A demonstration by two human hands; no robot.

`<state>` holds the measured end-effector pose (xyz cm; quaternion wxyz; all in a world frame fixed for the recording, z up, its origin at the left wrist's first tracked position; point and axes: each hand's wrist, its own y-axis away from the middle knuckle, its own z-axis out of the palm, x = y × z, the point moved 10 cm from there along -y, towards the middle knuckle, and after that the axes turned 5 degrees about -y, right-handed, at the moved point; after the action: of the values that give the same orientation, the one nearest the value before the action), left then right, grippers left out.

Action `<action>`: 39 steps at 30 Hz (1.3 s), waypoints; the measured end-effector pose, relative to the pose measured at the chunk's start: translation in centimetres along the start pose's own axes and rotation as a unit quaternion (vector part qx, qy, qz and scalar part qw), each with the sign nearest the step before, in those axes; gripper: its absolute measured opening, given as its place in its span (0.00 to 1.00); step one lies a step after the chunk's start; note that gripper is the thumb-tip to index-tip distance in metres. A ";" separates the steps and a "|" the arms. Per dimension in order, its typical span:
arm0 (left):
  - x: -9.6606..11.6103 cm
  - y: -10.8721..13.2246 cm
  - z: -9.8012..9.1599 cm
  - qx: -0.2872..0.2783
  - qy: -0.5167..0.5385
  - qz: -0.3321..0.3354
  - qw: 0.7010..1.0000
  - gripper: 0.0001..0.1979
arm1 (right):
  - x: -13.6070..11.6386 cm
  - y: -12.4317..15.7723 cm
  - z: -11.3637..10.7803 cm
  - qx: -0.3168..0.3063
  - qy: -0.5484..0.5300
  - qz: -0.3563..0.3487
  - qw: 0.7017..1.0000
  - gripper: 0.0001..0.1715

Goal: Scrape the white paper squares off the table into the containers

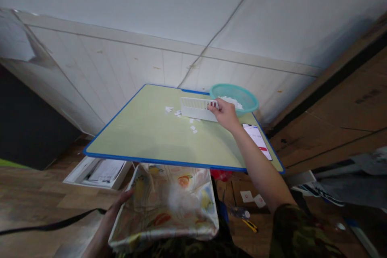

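Note:
My right hand (226,113) grips one end of a white slotted plastic panel (196,111), which stands on its long edge on the table. Small white pieces (193,129) lie scattered by the panel, some in front of it and some to its left. Below the table's front edge is a box lined with fruit-patterned cloth (208,201); a blurred whitish patch shows inside it. My left hand (119,203) holds the box by its left side, its fingers partly hidden. Just beyond my right hand sits a turquoise basin (249,98) with many white pieces in it.
The pale yellow table (136,133) has a blue rim and stands against a white panelled wall. A phone (256,141) lies at its right edge. Cardboard boxes (341,121) rise on the right. On the floor are a yellow cutter (250,225) and a white drawer-like box (95,172).

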<state>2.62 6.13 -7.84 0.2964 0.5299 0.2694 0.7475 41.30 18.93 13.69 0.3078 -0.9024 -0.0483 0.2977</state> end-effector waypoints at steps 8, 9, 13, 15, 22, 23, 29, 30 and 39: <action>0.5 2.0 3.3 -0.015 0.033 0.003 0.999 0.32 | 1.1 0.1 -1.2 0.013 -0.009 -0.003 1.000 0.14; 0.6 2.0 3.5 -0.020 0.032 0.005 0.999 0.32 | 1.2 0.1 -1.0 0.010 -0.012 -0.005 1.000 0.13; 0.6 1.2 2.4 -0.008 0.023 0.031 0.999 0.31 | 1.3 0.2 -0.3 0.006 -0.010 -0.008 1.000 0.13; 0.5 0.4 1.8 -0.014 0.026 0.053 0.998 0.32 | 1.1 0.3 -0.2 0.012 -0.013 -0.009 1.000 0.14; -0.3 -0.3 1.4 -0.040 0.028 0.037 0.998 0.32 | 0.3 0.4 -0.1 -0.008 -0.034 -0.011 0.999 0.12; -0.2 -0.2 1.5 -0.041 0.028 0.040 0.998 0.32 | 0.2 0.4 -0.2 -0.010 -0.037 -0.012 0.999 0.13; -0.2 0.0 2.2 -0.047 0.034 0.029 0.998 0.30 | 0.4 0.2 -0.6 0.012 -0.053 -0.011 0.998 0.13; -0.1 0.0 2.2 -0.041 0.032 0.029 0.998 0.30 | 0.4 0.3 -0.3 0.007 -0.056 -0.011 0.998 0.13; 0.9 1.5 2.4 0.050 0.016 0.026 0.998 0.28 | -0.5 0.9 0.7 -0.016 -0.065 -0.007 0.998 0.13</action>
<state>4.48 5.93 -5.49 0.2460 0.5390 0.2968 0.7489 40.42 18.47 12.98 0.2920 -0.8856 -0.0792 0.3525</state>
